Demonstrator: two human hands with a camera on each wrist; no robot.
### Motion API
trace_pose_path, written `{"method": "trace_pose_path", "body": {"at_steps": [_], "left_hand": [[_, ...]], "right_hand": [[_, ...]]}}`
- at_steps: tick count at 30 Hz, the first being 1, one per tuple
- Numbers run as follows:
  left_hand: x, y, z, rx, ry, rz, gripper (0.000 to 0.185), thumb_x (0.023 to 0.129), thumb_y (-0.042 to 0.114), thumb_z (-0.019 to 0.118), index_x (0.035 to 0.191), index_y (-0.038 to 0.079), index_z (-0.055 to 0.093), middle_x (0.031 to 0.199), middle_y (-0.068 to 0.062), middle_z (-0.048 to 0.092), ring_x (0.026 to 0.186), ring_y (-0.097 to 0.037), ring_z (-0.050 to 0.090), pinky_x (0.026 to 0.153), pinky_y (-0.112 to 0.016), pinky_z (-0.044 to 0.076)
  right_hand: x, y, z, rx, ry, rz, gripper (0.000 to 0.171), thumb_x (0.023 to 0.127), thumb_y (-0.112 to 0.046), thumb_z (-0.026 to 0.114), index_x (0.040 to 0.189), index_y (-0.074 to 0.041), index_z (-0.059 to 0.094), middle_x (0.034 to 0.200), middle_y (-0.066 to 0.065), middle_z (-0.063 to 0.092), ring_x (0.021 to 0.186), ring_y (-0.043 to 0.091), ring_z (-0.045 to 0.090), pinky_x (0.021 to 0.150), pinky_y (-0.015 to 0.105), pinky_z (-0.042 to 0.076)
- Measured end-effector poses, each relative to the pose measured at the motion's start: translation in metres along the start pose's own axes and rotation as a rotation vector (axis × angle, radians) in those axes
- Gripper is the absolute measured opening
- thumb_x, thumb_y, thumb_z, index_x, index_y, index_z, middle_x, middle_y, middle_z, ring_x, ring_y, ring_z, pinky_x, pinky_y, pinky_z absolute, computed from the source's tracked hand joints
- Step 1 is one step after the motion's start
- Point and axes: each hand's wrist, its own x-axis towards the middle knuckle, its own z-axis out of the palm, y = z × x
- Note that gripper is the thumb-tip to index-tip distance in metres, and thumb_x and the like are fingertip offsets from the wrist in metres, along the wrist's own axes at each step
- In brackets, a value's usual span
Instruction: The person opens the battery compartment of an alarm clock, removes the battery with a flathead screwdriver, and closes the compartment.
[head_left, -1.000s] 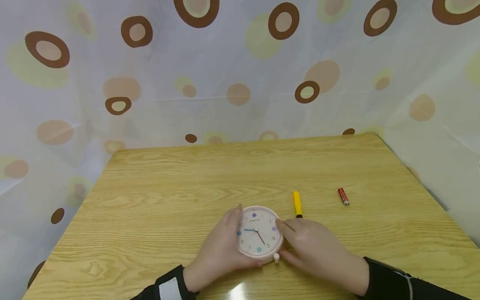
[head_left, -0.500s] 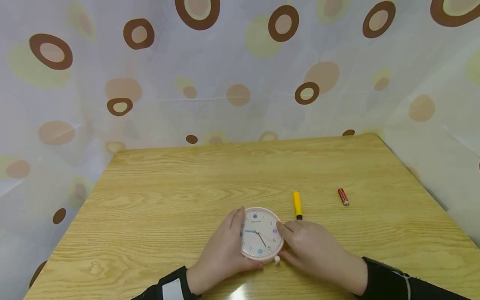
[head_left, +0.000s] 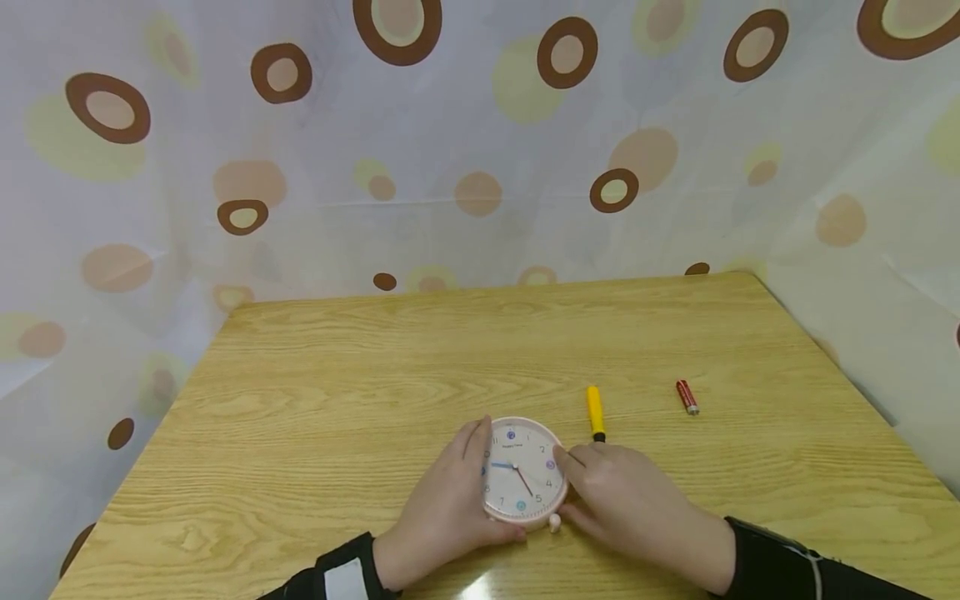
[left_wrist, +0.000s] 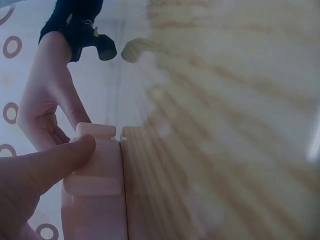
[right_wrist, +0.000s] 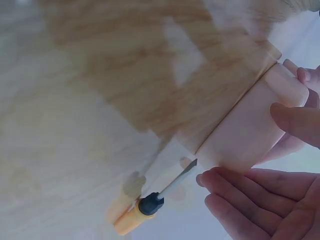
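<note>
A round pale pink alarm clock (head_left: 525, 483) lies face up on the wooden table, its numbered dial toward me. My left hand (head_left: 448, 492) holds its left side, with the thumb along the near edge and the fingers at the far left rim. On the opposite side my right hand (head_left: 637, 496) grips the rim, fingertips by the 2 and 3, thumb lower down. A small foot juts from the clock's lower right edge. In the right wrist view, the clock's smooth side wall (right_wrist: 245, 125) sits between right thumb and fingers, low against the tabletop.
Just beyond my right hand lies a screwdriver with a yellow handle (head_left: 595, 408); its metal shaft (right_wrist: 177, 180) shows in the right wrist view. A red battery (head_left: 687, 397) rests farther right. Patterned cloth (head_left: 480, 142) hangs behind the table (head_left: 360, 375).
Between the first two frames the clock and left hand shift slightly right. Both hands keep their hold; the whole head view has drifted down a little.
</note>
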Motion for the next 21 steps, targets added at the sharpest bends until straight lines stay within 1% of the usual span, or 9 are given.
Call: {"method": "trace_pose_path", "body": {"at_steps": [5, 9, 11, 14, 17, 19, 21], "left_hand": [[0.0, -0.002, -0.002, 0.006, -0.021, 0.026, 0.136, 0.064, 0.055, 0.1, 0.163, -0.006, 0.029, 0.165, -0.026, 0.04, 0.149, -0.039, 0.049, 0.12, -0.049, 0.046], [-0.001, -0.006, -0.006, -0.01, -0.049, 0.04, 0.139, 0.065, 0.056, 0.1, 0.165, -0.005, 0.026, 0.17, -0.026, 0.033, 0.153, -0.041, 0.043, 0.122, -0.051, 0.043], [-0.003, -0.007, -0.009, -0.008, -0.065, 0.044, 0.139, 0.066, 0.057, 0.099, 0.166, -0.003, 0.024, 0.172, -0.025, 0.029, 0.155, -0.041, 0.04, 0.123, -0.051, 0.042], [-0.007, -0.007, -0.016, 0.011, -0.081, 0.053, 0.137, 0.069, 0.06, 0.096, 0.168, 0.0, 0.023, 0.174, -0.022, 0.025, 0.157, -0.039, 0.037, 0.123, -0.051, 0.042], [-0.012, -0.004, -0.025, 0.078, -0.078, 0.084, 0.129, 0.074, 0.06, 0.092, 0.167, 0.002, 0.026, 0.174, -0.02, 0.028, 0.156, -0.037, 0.04, 0.122, -0.05, 0.044], [-0.016, 0.0, -0.032, 0.153, -0.069, 0.111, 0.121, 0.077, 0.059, 0.091, 0.165, 0.002, 0.031, 0.171, -0.019, 0.036, 0.152, -0.035, 0.047, 0.118, -0.049, 0.049], [-0.019, 0.005, -0.038, 0.247, -0.053, 0.162, 0.112, 0.079, 0.057, 0.09, 0.161, 0.001, 0.039, 0.164, -0.019, 0.047, 0.144, -0.033, 0.056, 0.113, -0.046, 0.054]], "right_hand": [[0.0, 0.001, -0.001, -0.001, -0.019, 0.005, 0.056, 0.092, -0.042, 0.082, 0.126, 0.002, 0.074, 0.104, 0.006, 0.078, 0.091, 0.018, 0.074, 0.078, 0.035, 0.064], [0.0, 0.001, -0.004, 0.017, -0.046, 0.027, 0.057, 0.093, -0.044, 0.081, 0.128, 0.001, 0.074, 0.104, 0.005, 0.078, 0.091, 0.017, 0.073, 0.08, 0.036, 0.064], [-0.001, 0.001, -0.007, 0.025, -0.048, 0.038, 0.057, 0.093, -0.044, 0.081, 0.129, 0.0, 0.074, 0.107, 0.005, 0.077, 0.095, 0.018, 0.073, 0.082, 0.037, 0.064], [-0.002, 0.001, -0.011, 0.019, -0.02, 0.029, 0.057, 0.092, -0.043, 0.082, 0.13, -0.001, 0.073, 0.116, 0.007, 0.077, 0.104, 0.023, 0.074, 0.089, 0.042, 0.064], [-0.002, 0.0, -0.015, -0.007, 0.019, -0.007, 0.056, 0.091, -0.041, 0.083, 0.129, -0.002, 0.073, 0.121, 0.008, 0.076, 0.108, 0.025, 0.074, 0.093, 0.044, 0.063], [-0.002, -0.003, -0.018, -0.025, 0.015, -0.022, 0.055, 0.091, -0.042, 0.083, 0.129, -0.003, 0.074, 0.123, 0.008, 0.076, 0.108, 0.023, 0.074, 0.093, 0.042, 0.063], [-0.002, -0.006, -0.021, -0.025, -0.013, -0.032, 0.054, 0.091, -0.043, 0.082, 0.129, -0.005, 0.074, 0.123, 0.006, 0.076, 0.108, 0.021, 0.073, 0.092, 0.041, 0.063]]}}
